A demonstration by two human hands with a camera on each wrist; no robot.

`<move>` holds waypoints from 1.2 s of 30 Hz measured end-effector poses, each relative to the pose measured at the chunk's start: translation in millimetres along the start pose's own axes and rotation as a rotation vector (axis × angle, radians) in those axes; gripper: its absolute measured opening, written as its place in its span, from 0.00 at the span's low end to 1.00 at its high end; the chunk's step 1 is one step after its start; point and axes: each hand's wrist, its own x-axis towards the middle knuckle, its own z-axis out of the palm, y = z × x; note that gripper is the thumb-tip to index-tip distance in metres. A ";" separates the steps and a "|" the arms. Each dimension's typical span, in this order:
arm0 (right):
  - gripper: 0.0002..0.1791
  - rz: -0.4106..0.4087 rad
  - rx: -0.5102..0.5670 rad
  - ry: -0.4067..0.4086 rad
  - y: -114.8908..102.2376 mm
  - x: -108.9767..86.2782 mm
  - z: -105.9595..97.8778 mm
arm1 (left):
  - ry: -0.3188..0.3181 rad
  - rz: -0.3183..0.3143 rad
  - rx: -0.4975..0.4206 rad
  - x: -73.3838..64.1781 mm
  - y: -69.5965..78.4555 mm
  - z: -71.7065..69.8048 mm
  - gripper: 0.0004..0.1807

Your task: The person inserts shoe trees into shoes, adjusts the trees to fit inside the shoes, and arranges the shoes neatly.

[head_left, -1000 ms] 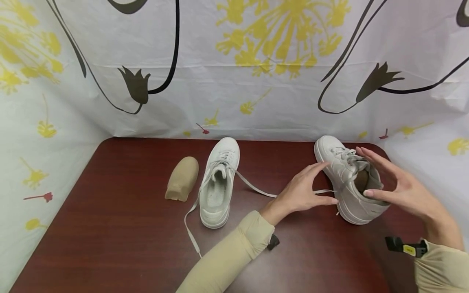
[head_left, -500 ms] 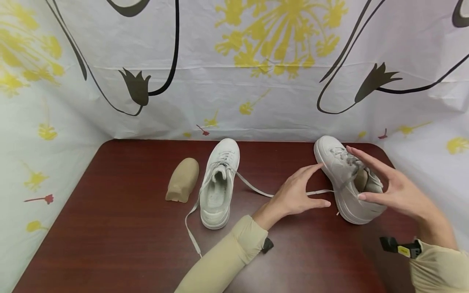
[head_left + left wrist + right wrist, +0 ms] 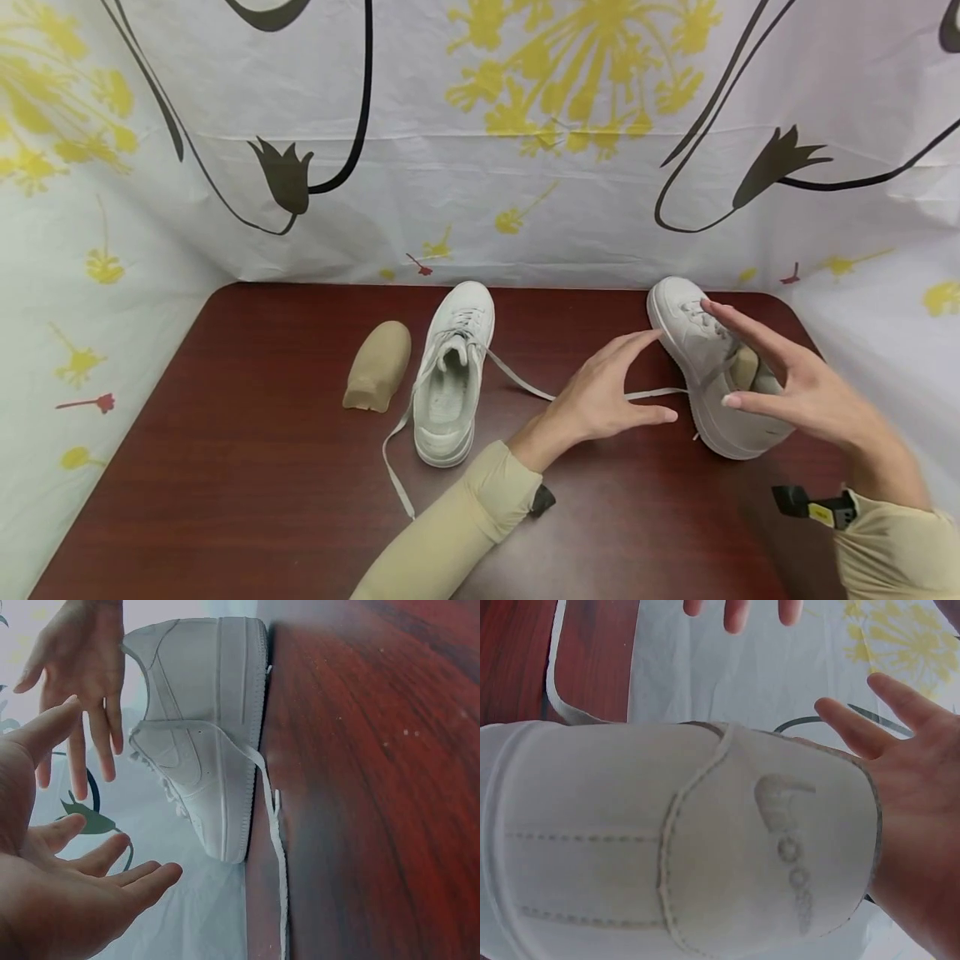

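Note:
A white lace-up sneaker [image 3: 693, 354] stands at the table's back right, its heel [image 3: 780, 840] close up in the right wrist view. A tan moulded insert [image 3: 745, 367] shows in its opening. My right hand [image 3: 813, 383] hovers over the opening, thumb and fingers spread with nothing between them. Left of that shoe, my left hand [image 3: 596, 392] is held in the air, also spread and holding nothing. In the left wrist view both palms face each other beside the sneaker. A second sneaker [image 3: 442, 442], laces loose, stands mid-table. Another tan moulded insert [image 3: 378, 362] lies to its left.
The dark red-brown table [image 3: 247, 467] meets a white patterned cloth [image 3: 420, 192] at the back and sides. A loose white lace [image 3: 525, 383] stretches from the middle sneaker toward my left hand; another lace end [image 3: 397, 479] trails forward.
My right hand has shifted slightly left over the sneaker's opening, and my left hand has drawn a little to the left. The insert inside the right sneaker shows higher and lighter in its opening.

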 end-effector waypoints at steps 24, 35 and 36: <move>0.58 -0.129 0.009 -0.035 -9.5 21.3 18.8 | 0.035 -0.020 0.031 -29.5 -7.0 -32.7 0.56; 0.63 -0.180 -0.077 -0.024 -17.5 25.3 35.2 | 0.019 0.001 0.108 -42.5 -0.4 -41.5 0.58; 0.63 -0.180 -0.086 -0.024 -18.3 26.2 36.6 | 0.018 0.002 0.113 -43.7 0.1 -42.4 0.58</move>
